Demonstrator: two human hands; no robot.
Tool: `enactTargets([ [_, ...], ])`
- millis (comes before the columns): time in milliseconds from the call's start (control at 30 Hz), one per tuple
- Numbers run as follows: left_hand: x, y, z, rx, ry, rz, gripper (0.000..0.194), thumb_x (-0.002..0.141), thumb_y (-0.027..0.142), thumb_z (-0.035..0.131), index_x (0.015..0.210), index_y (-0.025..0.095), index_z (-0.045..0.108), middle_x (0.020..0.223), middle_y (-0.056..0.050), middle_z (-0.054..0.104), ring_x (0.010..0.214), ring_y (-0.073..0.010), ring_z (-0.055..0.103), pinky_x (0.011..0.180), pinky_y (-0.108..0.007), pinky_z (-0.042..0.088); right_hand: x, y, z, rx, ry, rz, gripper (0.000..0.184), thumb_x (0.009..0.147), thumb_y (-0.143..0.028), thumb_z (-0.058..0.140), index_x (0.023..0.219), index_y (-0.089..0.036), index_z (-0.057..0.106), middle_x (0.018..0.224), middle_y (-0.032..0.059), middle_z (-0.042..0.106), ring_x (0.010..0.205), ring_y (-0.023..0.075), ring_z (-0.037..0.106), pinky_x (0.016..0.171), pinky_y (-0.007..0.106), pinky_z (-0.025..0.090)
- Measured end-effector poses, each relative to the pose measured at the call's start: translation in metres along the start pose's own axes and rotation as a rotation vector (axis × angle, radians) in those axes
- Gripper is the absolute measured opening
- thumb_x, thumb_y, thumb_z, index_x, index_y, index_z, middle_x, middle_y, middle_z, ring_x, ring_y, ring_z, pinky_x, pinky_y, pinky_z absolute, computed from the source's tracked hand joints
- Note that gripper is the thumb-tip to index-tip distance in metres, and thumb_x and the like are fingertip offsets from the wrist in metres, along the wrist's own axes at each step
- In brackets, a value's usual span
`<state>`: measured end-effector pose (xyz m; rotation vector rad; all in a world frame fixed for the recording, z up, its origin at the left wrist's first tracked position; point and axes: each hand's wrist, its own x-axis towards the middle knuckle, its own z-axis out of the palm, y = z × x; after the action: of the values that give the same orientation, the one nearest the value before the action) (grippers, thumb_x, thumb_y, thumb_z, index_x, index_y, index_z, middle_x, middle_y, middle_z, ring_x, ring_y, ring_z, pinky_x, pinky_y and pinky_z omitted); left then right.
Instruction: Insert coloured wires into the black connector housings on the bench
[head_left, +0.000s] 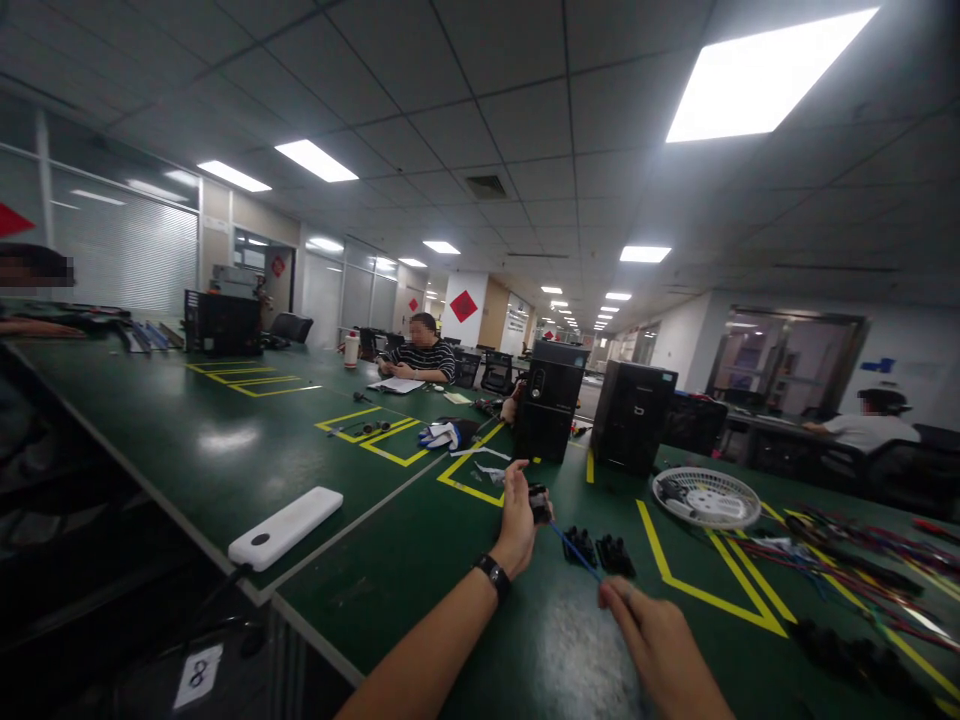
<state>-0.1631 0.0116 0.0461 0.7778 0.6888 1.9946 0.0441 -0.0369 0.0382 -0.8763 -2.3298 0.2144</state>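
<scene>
My left hand [515,520], with a black band on its wrist, is closed around a small black part [538,503]. Fingers cover much of that part, so its exact kind is unclear. A thin blue cable [576,550] runs from the black part down to my right hand [637,615]. The right fingers pinch the cable's near end. Just beyond the cable, two small black parts [596,550] with raised posts rest on the green table [420,590].
Two black computer towers [634,415] stand ahead. A round white grille [706,497] and tangled wires [840,560] lie to the right. Leftward are a white power strip [286,528] and gloves [448,434]. A person in stripes [424,350] sits across the table.
</scene>
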Motion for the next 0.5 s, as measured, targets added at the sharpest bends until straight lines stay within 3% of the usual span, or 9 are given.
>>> enactTargets([
  [100, 0.024, 0.026, -0.023, -0.057, 0.220, 0.091, 0.048, 0.082, 0.065, 0.041, 0.112, 0.028, 0.038, 0.067, 0.005, 0.053, 0.052, -0.0109, 0.054, 0.051, -0.023, 0.045, -0.017, 0.001, 0.013, 0.018, -0.112, -0.044, 0.041, 0.096, -0.042, 0.030, 0.075, -0.025, 0.061, 0.064, 0.0003, 0.069, 0.057, 0.0162, 0.067, 0.053, 0.021, 0.047],
  [167, 0.034, 0.049, -0.043, -0.053, 0.256, 0.123, 0.041, 0.084, 0.061, 0.043, 0.109, 0.028, 0.039, 0.068, 0.005, 0.054, 0.052, -0.0107, 0.055, 0.053, -0.023, 0.046, -0.018, 0.002, 0.017, 0.023, -0.086, -0.028, 0.040, 0.097, -0.041, 0.030, 0.079, -0.025, 0.062, 0.067, 0.0010, 0.070, 0.060, 0.0168, 0.068, 0.055, 0.022, 0.048],
  [233, 0.035, 0.069, -0.055, -0.044, 0.214, 0.128, 0.039, 0.085, 0.058, 0.044, 0.107, 0.027, 0.040, 0.069, 0.004, 0.057, 0.053, -0.0120, 0.058, 0.056, -0.026, 0.048, -0.003, -0.007, 0.024, 0.033, -0.006, 0.009, 0.039, 0.097, -0.039, 0.029, 0.087, -0.024, 0.063, 0.072, 0.0028, 0.071, 0.066, 0.0183, 0.070, 0.059, 0.023, 0.050],
  [367, 0.014, 0.096, -0.044, -0.025, 0.041, 0.132, 0.041, 0.083, 0.055, 0.051, 0.107, 0.023, 0.043, 0.074, 0.000, 0.063, 0.064, -0.0163, 0.064, 0.064, -0.031, 0.050, 0.059, -0.056, 0.065, 0.075, -0.003, -0.061, 0.035, 0.097, -0.028, 0.032, 0.115, -0.018, 0.059, 0.093, 0.0092, 0.072, 0.085, 0.0217, 0.069, 0.072, 0.029, 0.053],
  [433, 0.003, 0.101, -0.033, 0.018, 0.010, 0.130, 0.043, 0.082, 0.055, 0.052, 0.108, 0.022, 0.044, 0.075, -0.002, 0.064, 0.067, -0.0179, 0.065, 0.065, -0.030, 0.049, 0.084, -0.078, 0.087, 0.067, 0.014, -0.120, 0.037, 0.093, -0.022, 0.038, 0.127, -0.013, 0.051, 0.107, 0.0143, 0.068, 0.099, 0.0248, 0.065, 0.082, 0.034, 0.052],
  [500, -0.005, 0.098, -0.028, 0.064, 0.019, 0.091, 0.044, 0.082, 0.056, 0.051, 0.109, 0.021, 0.045, 0.074, -0.002, 0.064, 0.068, -0.0183, 0.064, 0.064, -0.028, 0.048, 0.096, -0.085, 0.096, 0.058, 0.077, -0.152, 0.044, 0.088, -0.017, 0.043, 0.132, -0.013, 0.045, 0.119, 0.0165, 0.061, 0.111, 0.0268, 0.058, 0.092, 0.040, 0.048],
])
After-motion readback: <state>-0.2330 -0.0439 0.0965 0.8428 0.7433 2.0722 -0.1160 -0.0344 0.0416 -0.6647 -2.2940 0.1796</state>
